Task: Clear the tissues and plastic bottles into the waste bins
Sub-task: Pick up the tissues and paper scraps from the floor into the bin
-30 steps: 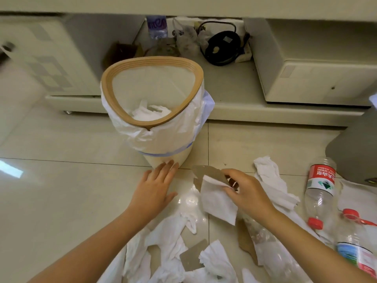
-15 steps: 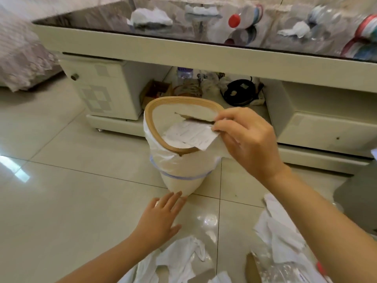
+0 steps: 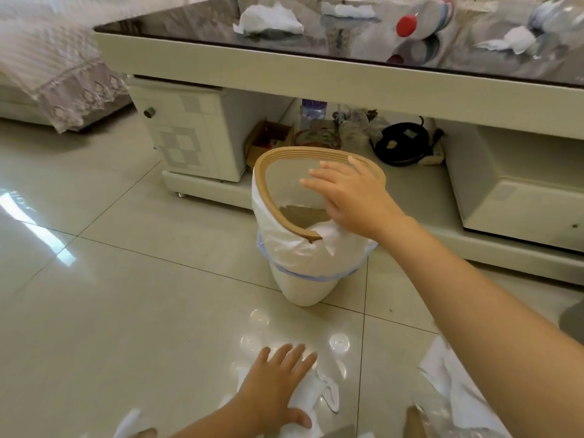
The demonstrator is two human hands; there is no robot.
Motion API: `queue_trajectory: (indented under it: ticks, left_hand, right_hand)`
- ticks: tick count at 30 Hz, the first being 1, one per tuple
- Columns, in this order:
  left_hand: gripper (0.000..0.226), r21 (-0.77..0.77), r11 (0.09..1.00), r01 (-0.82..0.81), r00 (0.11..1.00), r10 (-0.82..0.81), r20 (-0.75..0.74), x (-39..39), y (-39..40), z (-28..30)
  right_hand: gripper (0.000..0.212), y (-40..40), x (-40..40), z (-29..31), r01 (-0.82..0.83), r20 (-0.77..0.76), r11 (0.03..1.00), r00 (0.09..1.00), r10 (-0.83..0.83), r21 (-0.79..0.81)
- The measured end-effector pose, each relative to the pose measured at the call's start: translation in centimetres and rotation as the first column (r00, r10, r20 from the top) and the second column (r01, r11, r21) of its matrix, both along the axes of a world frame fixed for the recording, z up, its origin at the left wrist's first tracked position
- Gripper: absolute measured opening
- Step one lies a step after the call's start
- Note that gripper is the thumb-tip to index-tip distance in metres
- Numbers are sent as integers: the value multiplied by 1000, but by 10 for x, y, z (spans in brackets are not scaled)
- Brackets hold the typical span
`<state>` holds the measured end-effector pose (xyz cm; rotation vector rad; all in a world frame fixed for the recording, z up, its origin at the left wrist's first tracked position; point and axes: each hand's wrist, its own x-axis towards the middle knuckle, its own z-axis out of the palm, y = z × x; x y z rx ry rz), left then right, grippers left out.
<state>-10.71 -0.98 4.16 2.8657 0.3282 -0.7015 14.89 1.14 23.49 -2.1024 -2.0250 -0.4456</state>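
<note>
A white waste bin (image 3: pixel 300 279) with a tan wooden rim and a white liner stands on the tiled floor before a low table. My right hand (image 3: pixel 350 197) hovers over the bin's mouth, fingers spread and holding nothing. A brown piece of card (image 3: pixel 300 214) lies inside the bin. My left hand (image 3: pixel 278 384) rests flat, fingers straight, on crumpled white tissues (image 3: pixel 316 396) on the floor. More tissue (image 3: pixel 442 371) lies at the lower right. On the table top sit a tissue (image 3: pixel 268 22), another tissue (image 3: pixel 515 42) and a red-capped plastic bottle (image 3: pixel 423 20).
The low cream table (image 3: pixel 316 67) has a glossy dark top and an open shelf holding a black round object (image 3: pixel 401 143), a small box and clutter. A lace-covered piece of furniture (image 3: pixel 63 74) is at the far left. A crinkled clear plastic item (image 3: pixel 442 418) lies at lower right.
My right hand carried the tissue and card up to the bin and let them go; it now hovers spread over the opening. The view has tilted up. My left hand stayed on the floor.
</note>
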Motion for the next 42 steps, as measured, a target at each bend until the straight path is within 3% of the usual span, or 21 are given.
queue_trajectory:
  ticks: [11, 17, 20, 25, 28, 31, 35, 39, 42]
  left_hand:
    - [101, 38, 999, 5, 1000, -6, 19, -2, 4, -13]
    - [101, 41, 999, 11, 1000, -11, 10, -4, 3, -16]
    - [106, 16, 1000, -25, 1000, 25, 4, -4, -1, -20]
    - [108, 21, 1000, -3, 1000, 2, 10, 1, -16, -24]
    - [85, 36, 999, 31, 999, -32, 19, 7, -28, -24]
    - [44, 12, 998, 62, 996, -63, 56, 13, -39, -24]
    - [14, -49, 996, 76, 985, -68, 157, 31, -45, -20]
    - [19, -99, 995, -5, 949, 36, 312, 71, -43, 6]
    - [23, -195, 974, -116, 906, 184, 380, 100, -38, 20]
  right_hand:
    - [34, -27, -35, 13, -85, -40, 980, 995, 93, 178]
    - [31, -94, -75, -21, -57, -181, 928, 975, 131, 369]
    - [31, -135, -86, -75, -121, -118, 967, 982, 151, 226]
    - [35, -183, -79, -145, -42, -115, 997, 993, 35, -62]
    - [38, -204, -73, -165, 15, -113, 983, 993, -36, -180]
    - [42, -221, -61, -176, 77, -90, 958, 990, -105, -278]
    - [44, -241, -44, -182, 163, -83, 935, 977, -198, -314]
    - [42, -260, -23, -188, 265, -127, 922, 942, -310, -283]
    - [53, -278, 8, -188, 403, -218, 861, 851, -477, -311]
